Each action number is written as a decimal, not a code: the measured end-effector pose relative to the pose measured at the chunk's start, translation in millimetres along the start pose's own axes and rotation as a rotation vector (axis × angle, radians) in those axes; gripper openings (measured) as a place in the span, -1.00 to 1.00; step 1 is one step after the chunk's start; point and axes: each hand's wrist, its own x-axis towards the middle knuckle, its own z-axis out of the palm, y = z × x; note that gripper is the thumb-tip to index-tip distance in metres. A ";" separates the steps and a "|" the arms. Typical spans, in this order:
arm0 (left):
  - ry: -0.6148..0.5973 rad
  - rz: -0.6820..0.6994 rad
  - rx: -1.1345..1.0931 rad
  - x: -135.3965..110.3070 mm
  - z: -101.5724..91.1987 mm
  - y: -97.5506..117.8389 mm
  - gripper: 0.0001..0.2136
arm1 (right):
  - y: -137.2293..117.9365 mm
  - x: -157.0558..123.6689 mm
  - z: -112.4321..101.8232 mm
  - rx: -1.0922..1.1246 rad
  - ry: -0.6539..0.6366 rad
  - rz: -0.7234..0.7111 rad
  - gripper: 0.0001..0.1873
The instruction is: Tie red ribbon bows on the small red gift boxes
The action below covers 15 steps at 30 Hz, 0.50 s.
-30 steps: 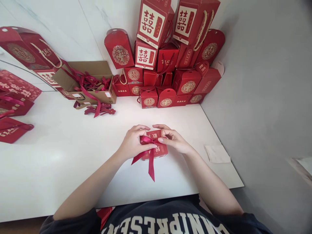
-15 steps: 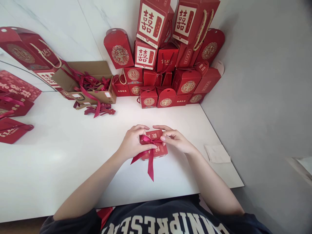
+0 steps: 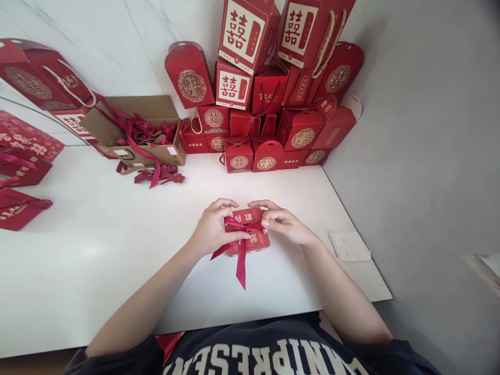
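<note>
A small red gift box [image 3: 259,240] with pale lettering lies on the white table in front of me. Across its top runs a dark red ribbon [image 3: 241,263], tied in a bow, with two tails hanging towards me. My left hand [image 3: 213,229] is closed at the bow's left side, its thumb lying across the ribbon near the knot. On the other side, my right hand [image 3: 287,224] pinches the ribbon's right loop between thumb and finger, while its index finger reaches over the box's far edge.
Red gift boxes [image 3: 239,156] are stacked against the back wall. An open cardboard box [image 3: 172,154] full of ribbons stands left of them, with dark red cut-out pieces [image 3: 167,176] before it. More red bags [image 3: 19,208] sit at far left. A white tissue [image 3: 349,246] lies near the right edge.
My right hand has drawn slightly to the right with the ribbon loop, which looks tauter. My left hand stays nearly still at the bow.
</note>
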 end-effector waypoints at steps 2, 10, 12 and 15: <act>-0.004 -0.013 -0.095 0.0 2.1 -1.1 -0.68 | 1.8 0.0 -0.9 0.012 -0.005 0.002 -0.68; -0.027 0.011 -0.316 1.9 7.7 -11.6 -0.75 | 5.7 0.2 -2.7 0.010 -0.012 0.005 -0.67; -0.037 0.006 -0.337 2.9 7.9 -14.4 -0.73 | 5.6 0.3 -3.1 0.003 -0.010 0.000 -0.67; -0.041 -0.027 -0.401 4.3 7.3 -17.1 -0.72 | 3.5 0.6 -4.2 -0.017 -0.020 -0.012 -0.66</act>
